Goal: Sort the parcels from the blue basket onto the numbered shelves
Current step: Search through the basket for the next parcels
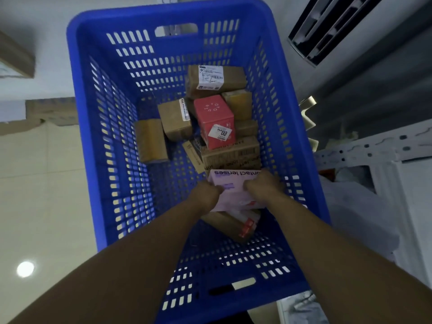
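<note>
grip is shared: a flat pale pink cardboard box (233,199) is clamped crosswise between curled fingers of the left hand (207,192) and right hand (263,185), equally near, low inside the blue slatted plastic basket (93,136); brown cardboard parcels (175,120) are heaped beyond the fingers.

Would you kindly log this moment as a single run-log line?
stage: pick | left hand: grips pink box | right hand: grips pink box | blue basket: red box, brown parcels inside
</note>
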